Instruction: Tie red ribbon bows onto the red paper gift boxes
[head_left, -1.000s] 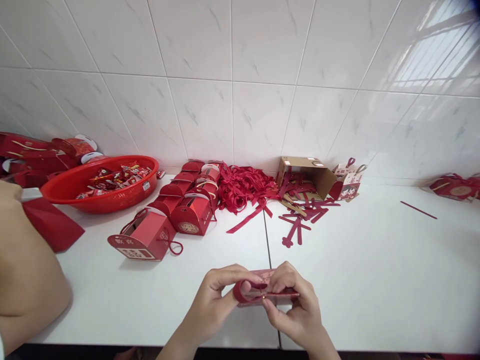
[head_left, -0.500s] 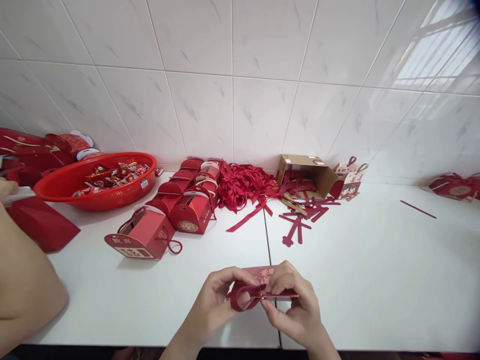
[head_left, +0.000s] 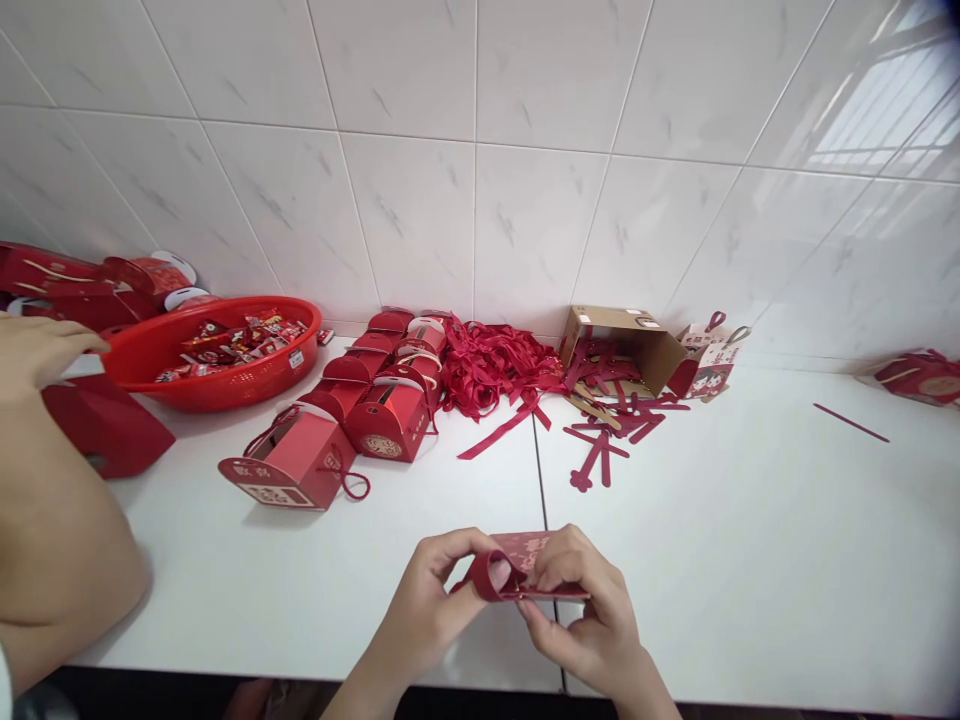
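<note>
My left grip (head_left: 433,585) is holding a looped strap (head_left: 485,577); my right grip (head_left: 583,590) is pinching the top edge of a red carton (head_left: 520,545), showing between both. I am judging this as strap-fastening; the next move is probably calling for steady pinching and strap alignment.

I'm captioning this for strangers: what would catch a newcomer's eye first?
Probably the red basin of wrapped packets at the left, bright against the white table. Next, red ribbons heaped near the middle. In front, the left hand and right hand hold a printed red piece with a looped strap.
</note>
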